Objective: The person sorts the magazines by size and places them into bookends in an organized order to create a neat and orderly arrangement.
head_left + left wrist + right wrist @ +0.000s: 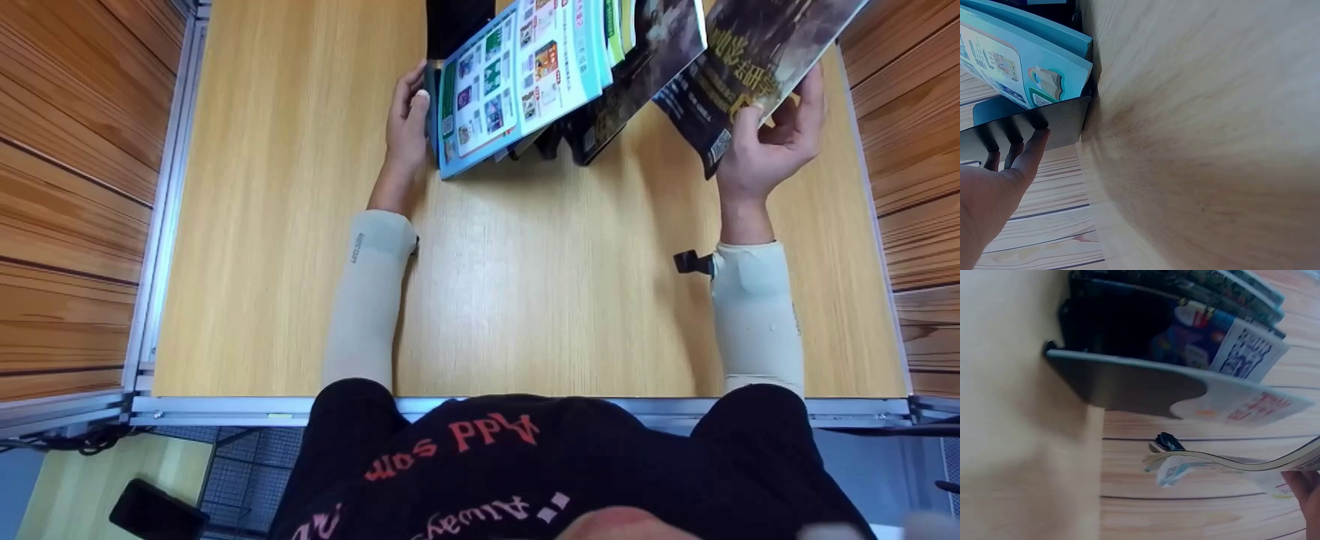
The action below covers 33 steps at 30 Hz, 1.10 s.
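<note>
In the head view my right hand (772,150) grips the lower edge of a dark magazine (742,71) with yellow lettering, held up at the right. Its pages (1230,463) look bent in the right wrist view, apart from the upright books. A black book rack (1064,124) stands on the table with several books and magazines in it. At its left end panel, my left hand (407,131) rests straight fingers (1032,152) against the outer face. Beside that panel leans a light blue book (517,94). Another dark magazine (660,56) stands on the rack's right side.
The wooden table (525,300) has a metal frame edge (225,410) at the front. Wood-patterned walls (75,195) stand on both sides. A black phone-like object (157,510) lies on a lower surface at bottom left.
</note>
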### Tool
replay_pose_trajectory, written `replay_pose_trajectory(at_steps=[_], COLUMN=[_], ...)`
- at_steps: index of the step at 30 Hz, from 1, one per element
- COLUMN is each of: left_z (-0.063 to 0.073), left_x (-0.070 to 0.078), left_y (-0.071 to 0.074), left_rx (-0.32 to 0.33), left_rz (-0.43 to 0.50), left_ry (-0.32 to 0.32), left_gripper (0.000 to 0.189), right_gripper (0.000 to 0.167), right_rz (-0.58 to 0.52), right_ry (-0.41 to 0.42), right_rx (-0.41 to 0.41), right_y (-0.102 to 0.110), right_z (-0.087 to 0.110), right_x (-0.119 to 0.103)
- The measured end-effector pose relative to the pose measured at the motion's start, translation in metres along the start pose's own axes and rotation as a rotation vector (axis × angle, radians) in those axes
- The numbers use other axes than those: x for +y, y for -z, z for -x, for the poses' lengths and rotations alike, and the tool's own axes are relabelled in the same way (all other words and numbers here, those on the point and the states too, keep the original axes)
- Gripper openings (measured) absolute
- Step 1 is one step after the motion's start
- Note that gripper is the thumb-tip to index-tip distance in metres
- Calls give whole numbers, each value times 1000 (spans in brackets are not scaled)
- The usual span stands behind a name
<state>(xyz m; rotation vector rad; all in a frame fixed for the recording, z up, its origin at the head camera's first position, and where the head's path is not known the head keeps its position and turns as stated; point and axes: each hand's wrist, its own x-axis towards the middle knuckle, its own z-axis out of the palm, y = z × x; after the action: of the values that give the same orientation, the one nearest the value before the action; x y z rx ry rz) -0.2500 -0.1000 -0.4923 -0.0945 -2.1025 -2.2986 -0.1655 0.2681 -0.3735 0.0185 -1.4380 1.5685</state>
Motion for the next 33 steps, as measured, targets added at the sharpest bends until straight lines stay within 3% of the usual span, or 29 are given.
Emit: replay_pose_trajectory(at_steps=[7,11,15,18,22,26,33], left_z=[8,13,10,4,2,3,14], left_x=[16,28,20,8,5,9,30], left_y=[-1,-2,-1,0,0,0,-2], left_rx=[-4,-7,-4,-2,1,0,-5], left_rz=[8,4,10,13,9,4,-9], left_ry=[11,10,12,21,31,42,63], left_gripper=[43,43,42,42,42,42,42], right_gripper=[49,48,47,48,48,46,42], right_rz=[-109,-72,-47,-55,-74,-74,-46], right_ry=[85,166,217,229,220,228,250], right_rx=[43,26,-11,-32,-51,-73,-129], right_y=[-26,-34,-40,-43,-48,-52,-56], right_z=[9,14,18,21,23,27,33], right_x=[-12,-13,-11,-7,-2,4,15])
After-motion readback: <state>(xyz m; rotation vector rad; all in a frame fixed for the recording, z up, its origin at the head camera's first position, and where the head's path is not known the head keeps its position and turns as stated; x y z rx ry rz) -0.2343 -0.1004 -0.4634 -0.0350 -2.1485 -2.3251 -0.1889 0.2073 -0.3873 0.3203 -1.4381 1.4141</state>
